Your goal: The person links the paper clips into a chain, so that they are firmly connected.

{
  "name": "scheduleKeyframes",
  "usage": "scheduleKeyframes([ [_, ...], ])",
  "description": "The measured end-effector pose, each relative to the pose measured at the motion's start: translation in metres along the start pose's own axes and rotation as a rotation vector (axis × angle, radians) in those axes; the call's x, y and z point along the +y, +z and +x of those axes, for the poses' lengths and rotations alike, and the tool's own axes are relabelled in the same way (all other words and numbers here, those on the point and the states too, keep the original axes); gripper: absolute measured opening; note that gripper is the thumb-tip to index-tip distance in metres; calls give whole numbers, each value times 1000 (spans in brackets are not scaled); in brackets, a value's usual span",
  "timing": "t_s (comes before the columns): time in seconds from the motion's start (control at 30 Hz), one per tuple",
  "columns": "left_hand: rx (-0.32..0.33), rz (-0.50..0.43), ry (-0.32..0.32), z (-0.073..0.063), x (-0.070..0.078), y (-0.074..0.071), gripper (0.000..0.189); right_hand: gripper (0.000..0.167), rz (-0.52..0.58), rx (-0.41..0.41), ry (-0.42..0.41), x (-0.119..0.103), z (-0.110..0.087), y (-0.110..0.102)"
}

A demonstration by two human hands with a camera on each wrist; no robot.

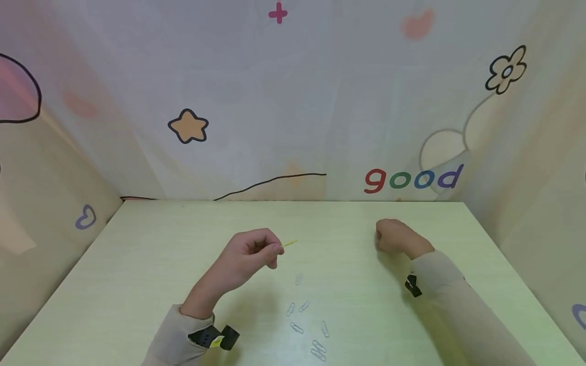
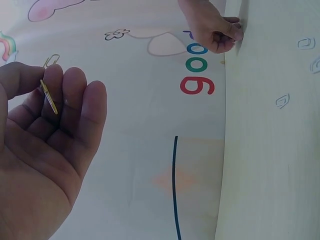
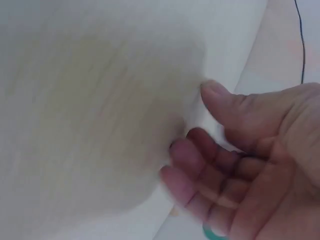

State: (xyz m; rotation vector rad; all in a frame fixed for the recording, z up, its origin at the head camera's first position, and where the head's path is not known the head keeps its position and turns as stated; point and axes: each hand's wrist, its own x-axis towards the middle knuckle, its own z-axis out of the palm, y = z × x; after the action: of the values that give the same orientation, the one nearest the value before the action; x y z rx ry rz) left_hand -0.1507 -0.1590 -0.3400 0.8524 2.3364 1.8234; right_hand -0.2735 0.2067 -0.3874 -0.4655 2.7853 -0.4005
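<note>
My left hand (image 1: 252,256) is raised above the table and pinches a yellow paper clip (image 1: 290,243) between thumb and index finger. In the left wrist view, a yellow wire loop (image 2: 53,60) sticks out beyond the fingertips, and another yellow piece (image 2: 49,97) shows on the palm side; whether these are one clip or two linked ones I cannot tell. Over at the right, my right hand (image 1: 396,238) is low at the tabletop, its fingers bent. The right wrist view shows its thumb (image 3: 217,97) apart from the fingers, with nothing visible between them.
Several silvery paper clips (image 1: 296,328) lie scattered on the pale tabletop (image 1: 151,264), in front of and between the hands. A printed cloth wall (image 1: 256,101) rises behind the table's back edge, with more cloth at both sides. Dark bands circle both sleeves.
</note>
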Motion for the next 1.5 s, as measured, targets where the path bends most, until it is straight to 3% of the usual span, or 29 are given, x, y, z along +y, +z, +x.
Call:
scheduleKeyframes([
  [0.13,-17,-10,-8,1,-1,3,12,13,109,59,-76,-8,-1,11],
  [0.23,-24,-6,-20,1,-1,4,12,16,258,97,-138,-20,-7,18],
  [0.37,-26,1,-34,1,-2,6,11,11,413,126,-205,-46,-24,15],
  [0.5,-20,11,-41,1,-3,8,11,4,476,178,-292,-77,-43,9],
  [0.73,24,48,-55,0,-1,13,10,17,554,181,-433,-119,-71,4],
  [0.83,42,84,-55,0,0,16,9,12,594,196,-456,-128,-78,4],
  [0.93,51,125,-44,1,2,19,8,3,643,223,-429,-135,-85,4],
  [1.07,57,172,1,2,3,24,9,8,672,242,-398,-140,-93,3],
  [1.5,88,275,154,2,10,27,15,7,586,271,-502,-149,-100,0],
])
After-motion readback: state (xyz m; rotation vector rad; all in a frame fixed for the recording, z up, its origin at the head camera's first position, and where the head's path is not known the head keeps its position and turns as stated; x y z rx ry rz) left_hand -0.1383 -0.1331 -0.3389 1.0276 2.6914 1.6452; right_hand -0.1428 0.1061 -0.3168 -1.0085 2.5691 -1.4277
